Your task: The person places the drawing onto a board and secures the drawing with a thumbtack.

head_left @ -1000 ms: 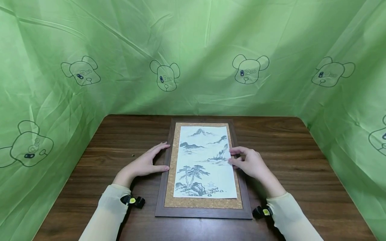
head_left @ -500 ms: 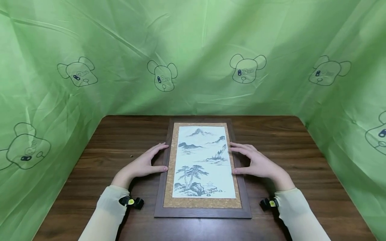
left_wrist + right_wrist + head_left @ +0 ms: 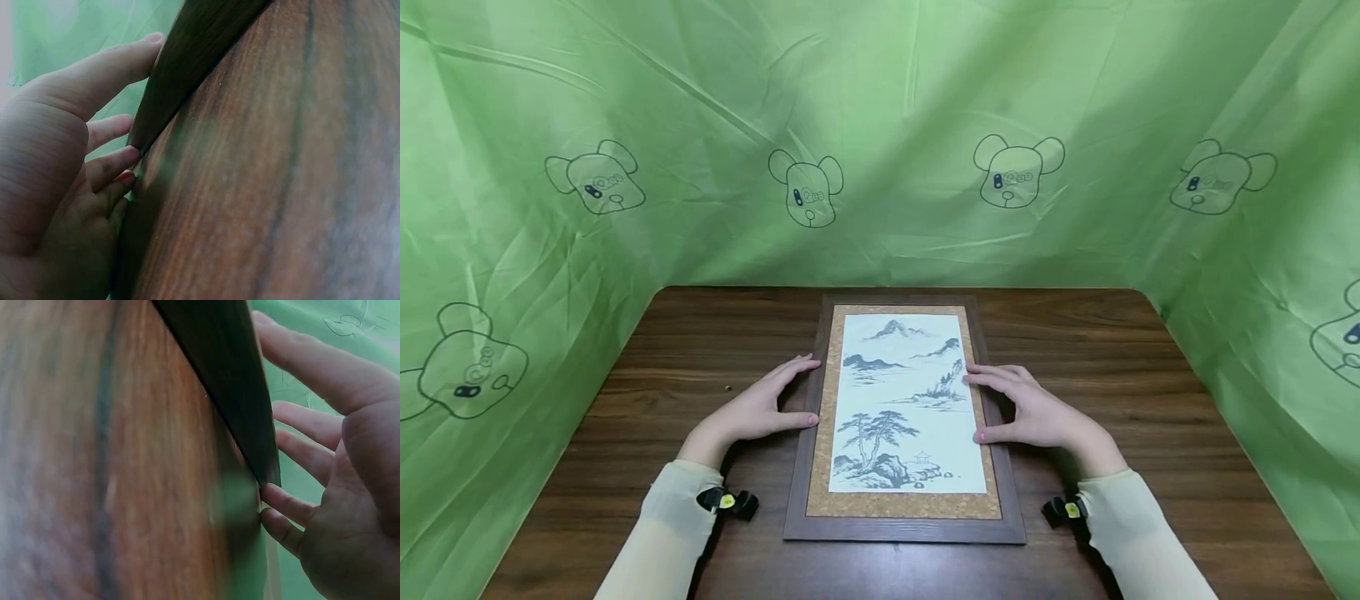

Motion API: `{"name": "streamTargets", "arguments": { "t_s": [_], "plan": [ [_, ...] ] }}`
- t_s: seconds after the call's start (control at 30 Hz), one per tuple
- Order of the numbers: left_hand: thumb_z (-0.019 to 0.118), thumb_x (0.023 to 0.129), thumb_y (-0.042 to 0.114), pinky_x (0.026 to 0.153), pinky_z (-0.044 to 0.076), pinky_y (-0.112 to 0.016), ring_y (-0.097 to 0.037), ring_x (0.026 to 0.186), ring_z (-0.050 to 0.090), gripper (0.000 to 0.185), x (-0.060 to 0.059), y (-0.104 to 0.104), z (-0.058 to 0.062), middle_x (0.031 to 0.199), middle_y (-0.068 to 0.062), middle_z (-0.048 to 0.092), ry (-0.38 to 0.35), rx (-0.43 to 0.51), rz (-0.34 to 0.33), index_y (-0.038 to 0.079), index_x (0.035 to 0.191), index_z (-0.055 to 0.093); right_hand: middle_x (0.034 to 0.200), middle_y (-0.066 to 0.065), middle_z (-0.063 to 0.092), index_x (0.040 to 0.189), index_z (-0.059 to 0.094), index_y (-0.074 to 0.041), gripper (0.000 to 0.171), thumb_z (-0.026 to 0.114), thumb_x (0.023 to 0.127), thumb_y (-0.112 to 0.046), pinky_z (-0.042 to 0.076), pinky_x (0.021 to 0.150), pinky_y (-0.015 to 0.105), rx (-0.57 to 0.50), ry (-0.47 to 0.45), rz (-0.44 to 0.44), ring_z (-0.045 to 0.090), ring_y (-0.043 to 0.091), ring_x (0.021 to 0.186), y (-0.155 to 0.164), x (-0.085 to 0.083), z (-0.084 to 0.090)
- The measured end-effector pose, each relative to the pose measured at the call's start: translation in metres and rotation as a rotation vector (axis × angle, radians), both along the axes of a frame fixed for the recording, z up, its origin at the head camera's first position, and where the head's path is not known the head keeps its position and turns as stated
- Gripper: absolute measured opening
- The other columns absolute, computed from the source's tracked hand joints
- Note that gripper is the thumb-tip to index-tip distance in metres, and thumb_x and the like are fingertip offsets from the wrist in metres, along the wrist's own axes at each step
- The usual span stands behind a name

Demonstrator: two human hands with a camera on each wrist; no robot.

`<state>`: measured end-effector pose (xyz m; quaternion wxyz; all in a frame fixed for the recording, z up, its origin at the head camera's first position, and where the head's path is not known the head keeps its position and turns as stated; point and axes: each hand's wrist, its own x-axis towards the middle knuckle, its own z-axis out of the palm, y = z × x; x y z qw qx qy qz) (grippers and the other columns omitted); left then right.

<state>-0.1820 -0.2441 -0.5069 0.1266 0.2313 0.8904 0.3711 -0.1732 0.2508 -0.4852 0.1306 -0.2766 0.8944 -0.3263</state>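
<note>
A sheet of white paper (image 3: 872, 392) printed with an ink landscape lies flat on a cork board (image 3: 902, 505) inside a dark wooden frame (image 3: 902, 530). My left hand (image 3: 756, 408) rests its thumb and fingertips along the frame's left side, fingers extended. On the opposite side, my right hand (image 3: 1037, 417) reaches over the frame with thumb and fingers spread, fingertips at the paper's right edge. In the left wrist view the hand (image 3: 56, 144) is beside the frame's outer edge (image 3: 181, 62). The right wrist view shows fingers along the frame's other edge (image 3: 231, 369), hiding the paper.
The frame lies in the middle of a dark wood-grain table (image 3: 700, 342). A tiny speck (image 3: 727, 387) is left of it. Green cloth (image 3: 895, 150) with bear-head outlines hangs around the back and both sides.
My right hand has gone from bent fingers at the paper's right edge to spread fingers, then shifted slightly left over the paper's edge. The left hand has stayed put.
</note>
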Motion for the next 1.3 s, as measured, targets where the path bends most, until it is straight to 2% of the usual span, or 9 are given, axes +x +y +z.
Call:
{"name": "streamTargets", "arguments": {
  "t_s": [0.3,0.53,0.67,0.83,0.9,0.97,1.07,1.13,1.3],
  "plan": [
    [0.086,0.093,0.053,0.125,0.027,-0.072,-0.043,0.164,0.022,0.096,-0.002,0.001,-0.001,0.18,-0.013,0.025,0.008,0.004,-0.004,0.023,0.171,0.038,0.179,-0.001,0.03,0.166,0.049,-0.029,0.094,0.092,0.087,-0.055,0.033,0.115,0.078,-0.013,0.004,0.008,0.024,0.04,0.158,-0.003,0.002,0.0],
    [0.085,0.093,0.055,0.124,0.028,-0.071,-0.043,0.164,0.023,0.097,0.001,0.002,0.002,0.179,-0.014,0.026,0.001,-0.024,0.009,0.023,0.171,0.037,0.178,-0.002,0.033,0.162,0.056,-0.028,0.088,0.092,0.086,-0.055,0.028,0.115,0.081,0.035,-0.008,0.003,0.019,0.046,0.159,-0.005,0.002,-0.001],
    [0.084,0.095,0.055,0.124,0.033,-0.067,-0.042,0.16,0.035,0.092,0.002,-0.005,0.008,0.174,-0.014,0.038,0.068,-0.057,0.031,0.019,0.169,0.043,0.179,-0.004,0.031,0.162,0.056,-0.028,0.089,0.092,0.086,-0.057,0.026,0.116,0.082,0.041,-0.025,0.005,0.017,0.046,0.16,-0.007,0.0,-0.001],
    [0.084,0.099,0.033,0.114,0.046,-0.062,-0.039,0.139,0.06,0.066,-0.001,-0.032,0.021,0.154,-0.013,0.062,0.245,0.026,0.172,0.014,0.157,0.059,0.179,-0.003,0.031,0.162,0.056,-0.028,0.088,0.092,0.086,-0.056,0.025,0.116,0.082,0.037,-0.024,0.01,0.016,0.047,0.16,-0.008,0.0,-0.002],
    [0.082,0.101,0.025,0.103,0.053,-0.057,-0.036,0.123,0.067,0.056,-0.002,-0.046,0.025,0.144,-0.013,0.068,0.298,0.051,0.248,0.014,0.152,0.063,0.179,-0.003,0.031,0.163,0.056,-0.028,0.089,0.092,0.086,-0.055,0.025,0.115,0.083,0.036,-0.024,0.01,0.016,0.047,0.16,-0.007,0.0,-0.002],
    [0.08,0.103,0.022,0.089,0.057,-0.047,-0.03,0.106,0.069,0.049,-0.002,-0.062,0.027,0.133,-0.013,0.072,0.322,0.056,0.311,0.014,0.149,0.065,0.179,-0.003,0.031,0.163,0.056,-0.028,0.089,0.092,0.086,-0.055,0.025,0.115,0.083,0.039,-0.024,0.008,0.017,0.046,0.16,-0.007,0.001,-0.002],
    [0.077,0.105,0.021,0.075,0.052,-0.032,-0.02,0.09,0.064,0.041,-0.002,-0.082,0.024,0.12,-0.009,0.075,0.291,0.059,0.368,0.014,0.144,0.067,0.179,-0.004,0.031,0.163,0.055,-0.028,0.09,0.092,0.086,-0.055,0.026,0.115,0.083,0.048,-0.02,0.001,0.017,0.045,0.16,-0.005,0.001,-0.002],
    [0.077,0.106,0.021,0.071,0.049,-0.025,-0.018,0.085,0.062,0.037,-0.001,-0.092,0.021,0.113,-0.007,0.074,0.256,0.07,0.384,0.011,0.14,0.069,0.179,-0.003,0.031,0.163,0.055,-0.028,0.09,0.092,0.086,-0.056,0.026,0.114,0.083,0.051,-0.011,0.003,0.018,0.046,0.159,-0.004,0.002,-0.003],
    [0.079,0.104,0.02,0.071,0.05,-0.024,-0.017,0.086,0.062,0.029,0.001,-0.109,0.013,0.106,-0.005,0.075,0.172,0.073,0.38,0.008,0.129,0.073,0.179,-0.001,0.031,0.163,0.055,-0.026,0.088,0.09,0.087,-0.056,0.024,0.113,0.084,0.043,0.006,0.015,0.019,0.048,0.159,-0.004,0.001,-0.004]
  ]
}}
